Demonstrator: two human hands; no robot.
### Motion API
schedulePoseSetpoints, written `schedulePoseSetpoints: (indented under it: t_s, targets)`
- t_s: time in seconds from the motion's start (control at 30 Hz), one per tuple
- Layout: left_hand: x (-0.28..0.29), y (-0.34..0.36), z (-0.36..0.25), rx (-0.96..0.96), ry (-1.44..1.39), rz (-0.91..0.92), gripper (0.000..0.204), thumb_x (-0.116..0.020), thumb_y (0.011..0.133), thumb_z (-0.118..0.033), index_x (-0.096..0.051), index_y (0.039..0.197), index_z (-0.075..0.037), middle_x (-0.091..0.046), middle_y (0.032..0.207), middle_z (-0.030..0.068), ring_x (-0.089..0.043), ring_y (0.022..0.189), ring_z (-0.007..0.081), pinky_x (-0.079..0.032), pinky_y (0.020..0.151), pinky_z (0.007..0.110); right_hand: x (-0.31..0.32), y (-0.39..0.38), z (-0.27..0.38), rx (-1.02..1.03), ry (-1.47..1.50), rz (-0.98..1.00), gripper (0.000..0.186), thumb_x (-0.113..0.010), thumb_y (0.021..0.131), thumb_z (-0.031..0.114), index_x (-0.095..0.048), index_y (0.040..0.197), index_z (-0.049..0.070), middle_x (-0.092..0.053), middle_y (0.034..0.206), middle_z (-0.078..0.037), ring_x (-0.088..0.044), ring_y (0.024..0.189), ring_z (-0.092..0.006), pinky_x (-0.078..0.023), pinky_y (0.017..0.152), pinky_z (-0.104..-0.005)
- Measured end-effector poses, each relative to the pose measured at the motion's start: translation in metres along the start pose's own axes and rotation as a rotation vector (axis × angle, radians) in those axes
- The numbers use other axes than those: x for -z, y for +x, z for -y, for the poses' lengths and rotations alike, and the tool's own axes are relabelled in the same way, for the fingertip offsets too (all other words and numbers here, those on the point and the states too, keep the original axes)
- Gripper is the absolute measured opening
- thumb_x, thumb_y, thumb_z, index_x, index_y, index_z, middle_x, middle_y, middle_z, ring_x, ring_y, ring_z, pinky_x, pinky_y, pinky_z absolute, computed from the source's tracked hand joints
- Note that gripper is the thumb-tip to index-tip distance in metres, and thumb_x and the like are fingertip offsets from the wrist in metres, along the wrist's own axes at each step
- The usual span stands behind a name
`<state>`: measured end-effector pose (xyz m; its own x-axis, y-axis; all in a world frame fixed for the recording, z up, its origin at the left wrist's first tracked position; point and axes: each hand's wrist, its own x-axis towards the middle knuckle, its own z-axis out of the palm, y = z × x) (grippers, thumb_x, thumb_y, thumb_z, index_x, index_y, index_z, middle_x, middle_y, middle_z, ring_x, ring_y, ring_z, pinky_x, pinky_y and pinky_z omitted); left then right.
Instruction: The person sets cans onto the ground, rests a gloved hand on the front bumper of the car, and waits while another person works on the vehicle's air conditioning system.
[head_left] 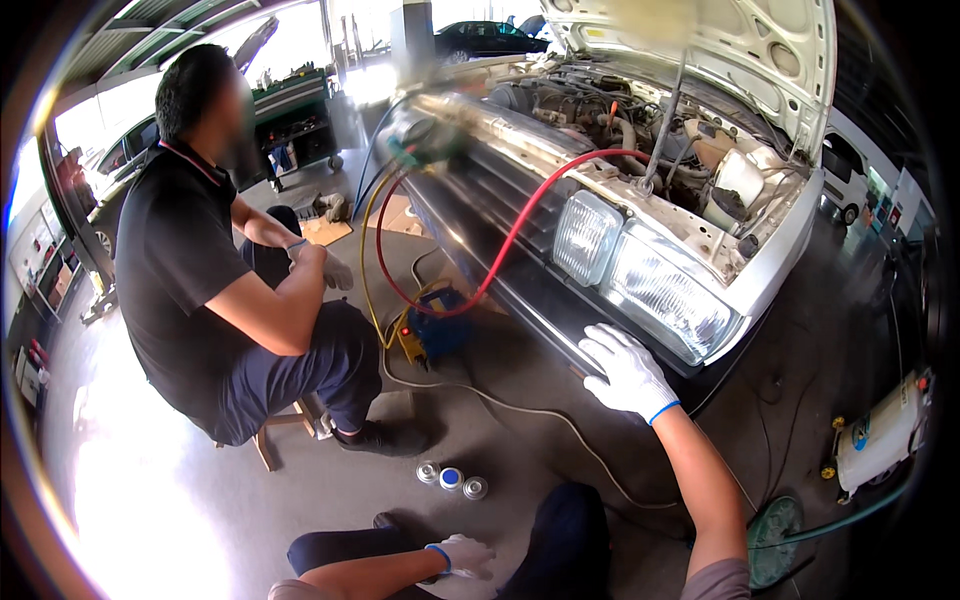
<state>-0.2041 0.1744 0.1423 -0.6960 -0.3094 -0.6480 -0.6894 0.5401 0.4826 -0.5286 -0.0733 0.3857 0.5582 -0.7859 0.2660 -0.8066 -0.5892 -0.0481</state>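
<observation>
My right hand, in a white knit glove with a blue cuff, lies with its fingers apart on the dark front bumper of a white car. Just above it are the clear headlights. My left hand, gloved alike, hangs low between my knees with loosely stretched fingers, holding nothing I can see. Beyond it, three cans stand in a row on the floor. A red hose runs in an arc from the engine bay to a blurred greenish gauge set at the car's front.
A person in dark clothes sits on a low wooden stool at the left. A blue and yellow machine stands before the bumper. A cable crosses the floor. At the right are a white cylinder and a green disc.
</observation>
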Motion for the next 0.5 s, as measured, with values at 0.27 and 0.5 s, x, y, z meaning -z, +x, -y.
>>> schedulePoseSetpoints:
  t_s: [0.27,0.5]
  targets:
    - [0.025,-0.022,-0.022,0.015,-0.033,0.001,0.072,-0.071,0.088,-0.056,-0.066,0.146,-0.013,-0.072,0.135,0.0196,-0.069,0.123,0.0377,-0.053,0.106,0.051,-0.005,-0.009,-0.002,0.02,0.006,-0.017,0.063,-0.078,0.087,0.034,-0.064,0.142,0.008,-0.055,0.157,-0.016,-0.048,0.149,-0.0349,-0.04,0.125,-0.0472]
    - [0.037,-0.026,-0.029,0.034,-0.014,-0.024,0.066,-0.069,0.089,-0.054,-0.07,0.14,-0.011,-0.075,0.127,0.018,-0.071,0.118,0.0397,-0.055,0.101,0.052,0.0,-0.006,-0.003,0.003,-0.021,0.035,0.063,-0.073,0.092,0.037,-0.059,0.148,0.011,-0.051,0.161,-0.014,-0.044,0.153,-0.0319,-0.036,0.127,-0.0453]
